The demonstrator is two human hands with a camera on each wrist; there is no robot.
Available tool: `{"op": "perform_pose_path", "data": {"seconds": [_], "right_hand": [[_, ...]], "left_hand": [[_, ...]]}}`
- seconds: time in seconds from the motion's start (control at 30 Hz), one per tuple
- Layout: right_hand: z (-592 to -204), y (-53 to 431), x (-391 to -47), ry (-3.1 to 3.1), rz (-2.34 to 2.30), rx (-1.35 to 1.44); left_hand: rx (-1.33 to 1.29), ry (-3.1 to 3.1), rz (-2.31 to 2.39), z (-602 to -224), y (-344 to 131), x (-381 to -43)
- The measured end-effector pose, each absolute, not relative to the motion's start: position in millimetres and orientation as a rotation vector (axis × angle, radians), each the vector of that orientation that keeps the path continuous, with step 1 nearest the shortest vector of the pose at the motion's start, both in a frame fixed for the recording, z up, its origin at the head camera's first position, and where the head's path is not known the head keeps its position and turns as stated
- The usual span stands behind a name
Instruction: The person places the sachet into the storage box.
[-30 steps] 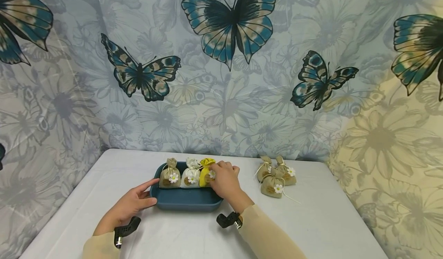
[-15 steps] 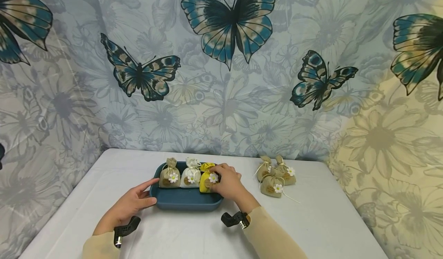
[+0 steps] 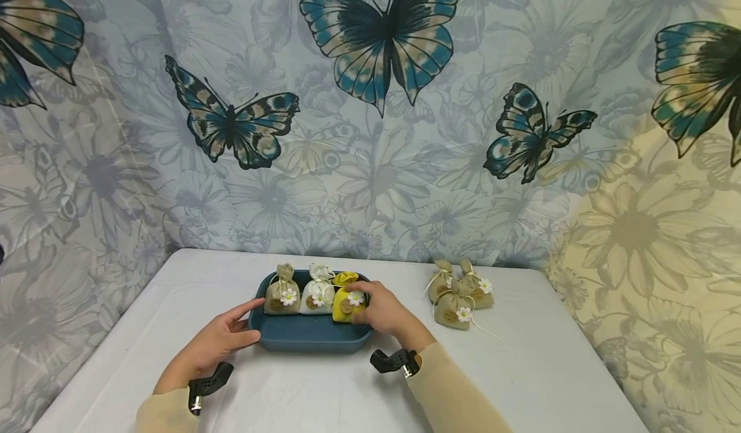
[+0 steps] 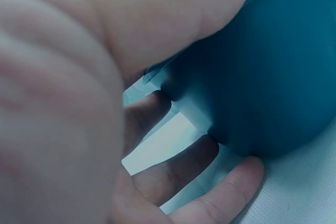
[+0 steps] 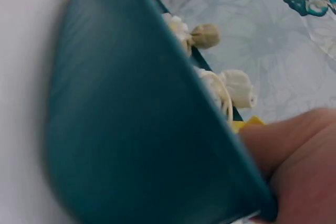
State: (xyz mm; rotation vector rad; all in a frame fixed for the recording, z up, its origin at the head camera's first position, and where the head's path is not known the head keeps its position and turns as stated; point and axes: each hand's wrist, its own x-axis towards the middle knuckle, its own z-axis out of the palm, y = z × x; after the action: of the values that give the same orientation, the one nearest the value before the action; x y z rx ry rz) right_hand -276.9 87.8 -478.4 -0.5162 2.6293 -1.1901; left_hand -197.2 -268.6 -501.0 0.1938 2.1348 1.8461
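Note:
In the head view, a blue-green oblong tray [image 3: 312,338] stands on the white-covered table. Three small drawstring pouches, each with a white flower, sit upright side by side in its back half: a tan pouch [image 3: 280,303], a white pouch [image 3: 313,304] and a yellow pouch [image 3: 343,312]. My left hand [image 3: 222,336] touches the tray's left end with fingers extended and spread; several fingertips [image 4: 247,174] meet its outer wall in the left wrist view. My right hand [image 3: 388,311] holds the yellow pouch's right side, index finger across its neck, thumb low. Its other fingers are hidden.
A group of three tan pouches [image 3: 454,311], also tied with cord and bearing white flowers, sits to the right of the tray on the white cloth [image 3: 521,368]. One loose cord trails toward the right. A butterfly-printed fabric backdrop [image 3: 370,182] rises behind the table.
My right hand has shifted slightly right and toward me, and its fingers cover less of the yellow pouch. The pouch sits slightly nearer the front. My left hand stays at the tray.

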Motion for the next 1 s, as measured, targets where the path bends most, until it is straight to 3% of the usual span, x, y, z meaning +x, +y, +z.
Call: {"op": "perform_pose_path", "data": {"seconds": [1.0], "right_hand": [[-470.9, 78.2, -281.4, 2.954, -0.978, -0.441]], "left_hand": [[0.194, 2.124, 1.841, -500.4, -268.3, -197.4]]}}
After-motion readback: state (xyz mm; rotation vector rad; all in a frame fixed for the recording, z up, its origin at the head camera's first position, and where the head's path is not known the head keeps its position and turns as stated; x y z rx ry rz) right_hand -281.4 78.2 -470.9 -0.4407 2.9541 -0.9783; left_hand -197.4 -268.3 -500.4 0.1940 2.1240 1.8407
